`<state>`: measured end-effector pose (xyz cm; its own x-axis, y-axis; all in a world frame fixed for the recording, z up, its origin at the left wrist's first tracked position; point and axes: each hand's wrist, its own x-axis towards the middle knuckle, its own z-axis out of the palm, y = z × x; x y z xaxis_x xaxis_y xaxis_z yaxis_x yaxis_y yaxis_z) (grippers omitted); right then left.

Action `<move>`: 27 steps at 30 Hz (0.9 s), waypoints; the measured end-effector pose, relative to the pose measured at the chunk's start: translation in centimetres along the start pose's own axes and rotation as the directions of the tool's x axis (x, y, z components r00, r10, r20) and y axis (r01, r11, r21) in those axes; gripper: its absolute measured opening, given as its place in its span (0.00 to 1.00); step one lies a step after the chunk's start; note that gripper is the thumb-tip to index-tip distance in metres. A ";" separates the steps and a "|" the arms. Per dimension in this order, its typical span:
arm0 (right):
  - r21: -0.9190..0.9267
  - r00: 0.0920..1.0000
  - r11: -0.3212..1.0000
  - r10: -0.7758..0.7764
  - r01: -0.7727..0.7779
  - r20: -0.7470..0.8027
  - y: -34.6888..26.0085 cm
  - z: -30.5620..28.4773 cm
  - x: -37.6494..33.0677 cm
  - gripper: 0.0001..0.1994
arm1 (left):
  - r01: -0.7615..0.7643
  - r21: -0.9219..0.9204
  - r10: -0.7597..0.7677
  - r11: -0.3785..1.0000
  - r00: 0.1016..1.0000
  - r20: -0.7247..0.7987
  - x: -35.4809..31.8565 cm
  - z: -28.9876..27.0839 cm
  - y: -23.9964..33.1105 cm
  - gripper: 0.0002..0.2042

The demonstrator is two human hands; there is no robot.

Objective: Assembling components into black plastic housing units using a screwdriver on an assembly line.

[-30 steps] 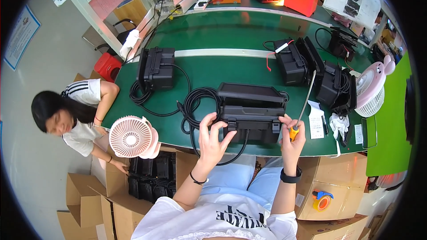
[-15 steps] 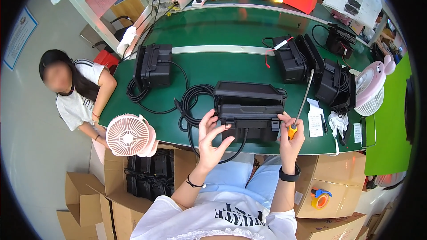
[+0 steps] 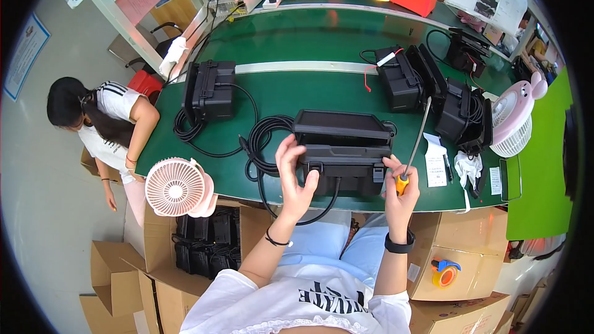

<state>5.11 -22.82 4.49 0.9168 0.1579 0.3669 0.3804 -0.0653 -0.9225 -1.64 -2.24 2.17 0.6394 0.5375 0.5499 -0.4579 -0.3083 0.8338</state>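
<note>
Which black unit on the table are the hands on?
The front middle unit: left hand and right hand grip it. The others sit untouched farther back.

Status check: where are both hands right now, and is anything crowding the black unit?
Left hand gripping black unit. Right hand on its right edge, holding screwdriver. Coiled black cable against unit's left.
</note>
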 end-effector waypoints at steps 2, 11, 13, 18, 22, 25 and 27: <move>0.012 0.999 1.000 -0.010 0.011 -0.043 -0.4 0.2 -0.2 0.06 | 0.064 -0.117 -0.059 0.991 0.997 0.045 0.5 0.3 -0.2 0.38; -0.026 0.994 0.994 0.108 -0.108 -0.024 -0.6 0.6 -1.9 0.06 | 0.222 -0.165 -0.200 0.961 0.970 0.140 0.3 0.7 -0.5 0.46; 0.258 0.979 0.946 0.202 -0.198 0.012 -1.3 0.6 -2.0 0.06 | 0.229 -0.169 -0.204 0.959 0.967 0.150 0.2 0.6 -0.5 0.46; 0.476 0.994 0.875 0.111 -0.090 -0.017 -2.8 0.4 -1.0 0.07 | 0.252 -0.173 -0.224 0.952 0.961 0.164 0.2 0.8 -0.3 0.46; 0.302 0.987 0.941 0.134 -0.154 0.088 -2.7 0.6 -0.4 0.06 | 0.250 -0.173 -0.223 0.953 0.962 0.158 0.0 0.4 -0.9 0.45; 0.221 0.994 0.972 0.056 -0.076 0.095 -2.2 0.3 -0.7 0.06 | 0.261 -0.158 -0.236 0.952 0.958 0.163 -0.1 0.3 -1.4 0.45; 0.179 0.996 0.981 0.068 -0.077 0.059 -2.8 0.4 -0.8 0.06 | 0.265 -0.141 -0.241 0.954 0.956 0.166 -0.2 0.2 -1.4 0.45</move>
<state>3.29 -22.41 6.72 0.9316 0.2108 0.2960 0.2808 0.0997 -0.9546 -1.05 -2.05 0.84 0.8242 0.4582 0.3327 -0.3542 -0.0412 0.9342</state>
